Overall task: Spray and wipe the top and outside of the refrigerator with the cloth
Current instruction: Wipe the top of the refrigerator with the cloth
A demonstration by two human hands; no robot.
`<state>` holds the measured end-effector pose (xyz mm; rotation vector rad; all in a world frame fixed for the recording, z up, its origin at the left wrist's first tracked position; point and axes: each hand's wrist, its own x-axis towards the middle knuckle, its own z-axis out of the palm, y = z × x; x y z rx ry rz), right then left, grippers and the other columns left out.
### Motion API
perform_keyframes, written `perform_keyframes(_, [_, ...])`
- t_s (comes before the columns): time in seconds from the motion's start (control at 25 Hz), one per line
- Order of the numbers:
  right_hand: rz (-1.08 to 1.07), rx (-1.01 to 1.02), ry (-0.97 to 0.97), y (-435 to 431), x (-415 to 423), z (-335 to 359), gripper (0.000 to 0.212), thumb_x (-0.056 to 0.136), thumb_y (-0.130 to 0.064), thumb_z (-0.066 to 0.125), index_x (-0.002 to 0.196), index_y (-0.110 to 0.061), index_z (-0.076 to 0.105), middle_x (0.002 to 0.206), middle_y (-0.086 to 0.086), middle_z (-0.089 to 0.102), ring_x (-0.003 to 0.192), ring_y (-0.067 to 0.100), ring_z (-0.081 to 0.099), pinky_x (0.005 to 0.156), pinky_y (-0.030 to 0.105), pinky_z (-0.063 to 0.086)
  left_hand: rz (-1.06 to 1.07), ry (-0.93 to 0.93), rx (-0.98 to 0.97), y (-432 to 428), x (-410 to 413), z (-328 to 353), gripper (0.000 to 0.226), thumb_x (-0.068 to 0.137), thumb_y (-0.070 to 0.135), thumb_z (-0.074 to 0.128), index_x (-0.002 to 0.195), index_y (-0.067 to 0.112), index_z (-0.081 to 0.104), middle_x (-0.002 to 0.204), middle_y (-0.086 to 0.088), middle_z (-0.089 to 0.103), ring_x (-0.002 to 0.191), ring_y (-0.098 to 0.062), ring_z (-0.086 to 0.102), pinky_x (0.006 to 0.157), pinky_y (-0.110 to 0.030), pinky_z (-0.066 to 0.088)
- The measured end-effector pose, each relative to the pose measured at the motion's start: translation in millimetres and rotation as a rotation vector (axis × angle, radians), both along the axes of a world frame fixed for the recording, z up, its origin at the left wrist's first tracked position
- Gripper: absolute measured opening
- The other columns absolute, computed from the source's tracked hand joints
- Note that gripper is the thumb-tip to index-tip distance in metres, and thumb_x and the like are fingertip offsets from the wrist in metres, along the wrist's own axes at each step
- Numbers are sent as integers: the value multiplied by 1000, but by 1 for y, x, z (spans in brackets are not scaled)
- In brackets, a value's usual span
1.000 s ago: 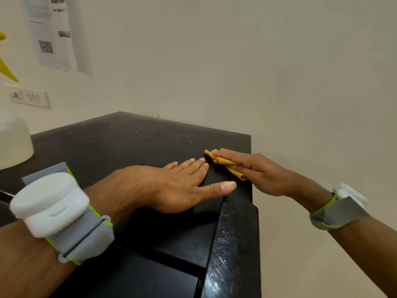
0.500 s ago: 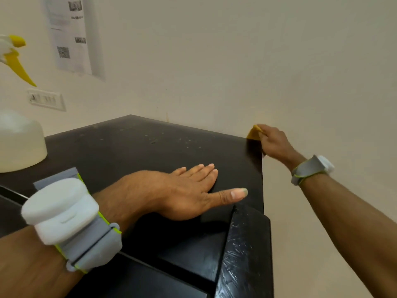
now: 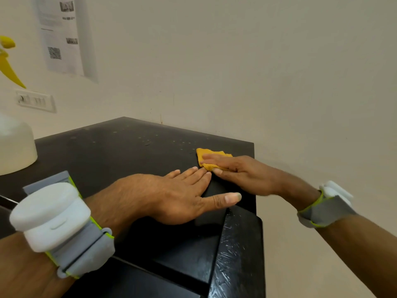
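Folded mustard-yellow cloth, pressed flat under the straight-fingered right hand, was drawn back from the far-right corner over the glossy black refrigerator top; wipe judged ongoing.

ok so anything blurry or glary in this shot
Head view: the right hand on the cloth is slightly blurred; the left hand is sharp; glare picks out scratches on the refrigerator edge panel; the spray bottle at the left edge is soft.
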<state>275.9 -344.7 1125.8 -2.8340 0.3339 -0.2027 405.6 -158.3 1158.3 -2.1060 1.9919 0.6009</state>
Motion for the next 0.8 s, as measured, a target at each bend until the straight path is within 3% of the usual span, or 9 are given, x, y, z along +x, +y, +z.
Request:
perform_keyframes(0.16, [-184, -78, 71, -52, 28, 5, 43, 107, -32, 33, 148, -20, 41, 153, -1, 41, 140, 20, 37, 106, 16, 21, -7, 10, 7, 2, 0, 2, 109, 60, 83, -6, 151, 24, -22, 160, 11, -28, 145, -4, -26, 124, -43, -8])
perform_keyframes(0.28, [-162, -79, 69, -63, 32, -2, 42, 107, -28, 33, 146, -15, 43, 152, 6, 43, 140, 25, 38, 107, 21, 22, -3, 16, -3, 3, 1, 2, 107, 64, 82, -5, 152, 23, -20, 160, 10, -26, 146, -5, -24, 124, -44, -8])
perform_keyframes(0.36, [-147, -83, 79, -47, 34, 4, 44, 106, -32, 35, 149, -24, 39, 157, -1, 36, 145, 19, 31, 113, 21, 19, 5, 23, -15, 1, 3, -1, 105, 67, 83, -3, 152, 23, -19, 161, 10, -25, 146, -5, -24, 124, -43, -8])
perform_keyframes(0.52, [67, 118, 92, -8, 9, 6, 48, 104, -33, 38, 151, -28, 35, 157, -23, 26, 146, -7, 14, 121, 20, 10, 5, 27, -16, -3, 6, -3, 105, 69, 84, -1, 152, 23, -20, 160, 11, -25, 145, -3, -26, 123, -43, -9])
perform_keyframes(0.68, [145, 249, 114, -17, 18, 13, 48, 102, -35, 38, 149, -30, 37, 156, -25, 28, 146, -8, 14, 125, 34, 9, 23, 31, -16, -5, 5, -4, 100, 77, 85, 4, 151, 23, -22, 159, 10, -29, 143, -2, -28, 123, -43, -11])
perform_keyframes(0.8, [199, 207, 175, -30, 40, 14, 47, 105, -34, 35, 152, -30, 32, 158, -24, 24, 146, -8, 11, 124, 31, 6, 42, 26, -1, -7, 4, -5, 100, 78, 84, 4, 151, 22, -22, 159, 6, -30, 144, -4, -28, 122, -42, -12])
